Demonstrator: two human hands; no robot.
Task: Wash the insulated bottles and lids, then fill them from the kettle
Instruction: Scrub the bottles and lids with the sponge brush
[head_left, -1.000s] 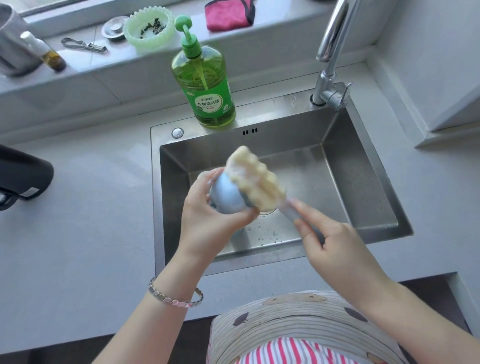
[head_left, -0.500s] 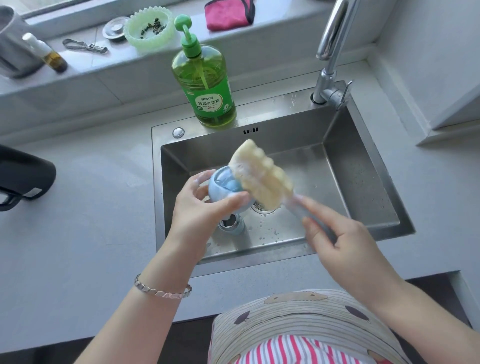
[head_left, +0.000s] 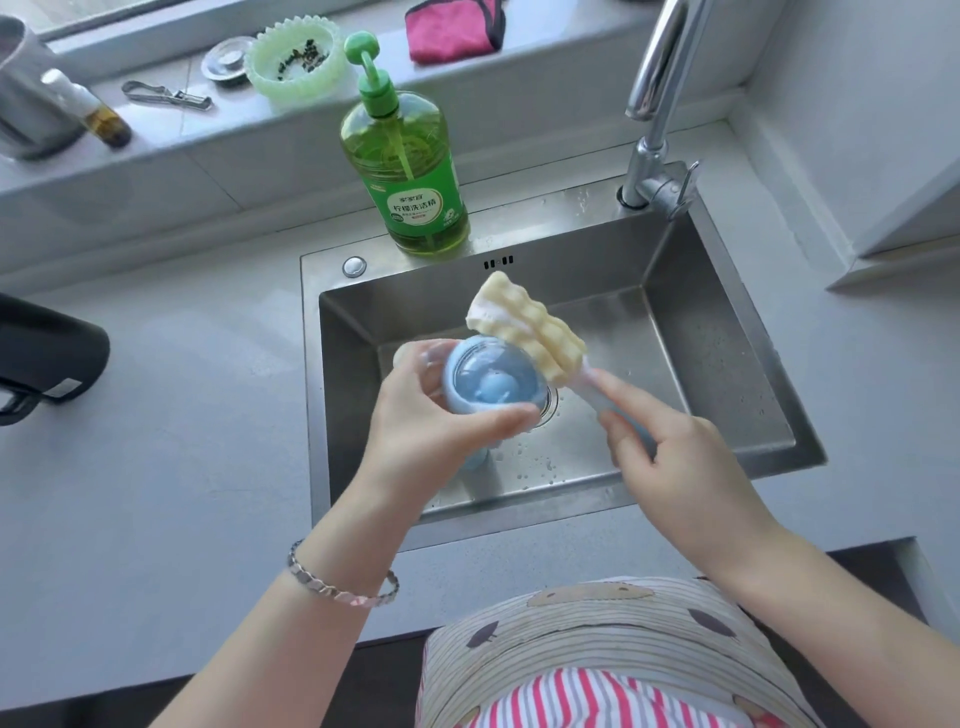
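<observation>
While the left hand (head_left: 431, 431) holds the blue lid (head_left: 491, 387) above the sink (head_left: 727, 332), its fingers (head_left: 410, 358) and thumb curled round the rim, the lid's hollow underside faces up toward the camera. The right hand (head_left: 675, 457) grips the pale handle of a brush (head_left: 524, 325), fingers clenched round it with the forefinger laid along the shaft. The brush's yellow sponge head lies against the lid's far right edge and sticks out beyond it toward the back of the sink. Under the left hand a blue bottle (head_left: 477, 461) shows partly in the sink, mostly hidden, near the drain. Water drops speckle the sink floor. A green soap bottle (head_left: 410, 171) stands on the sink's back ledge, and the tap (head_left: 657, 98) rises at the right rear corner. A black kettle (head_left: 47, 353) sits on the desk (head_left: 156, 415) well to the left. A pink cloth (head_left: 452, 28) and a green dish (head_left: 296, 62) lie on the sill behind.
</observation>
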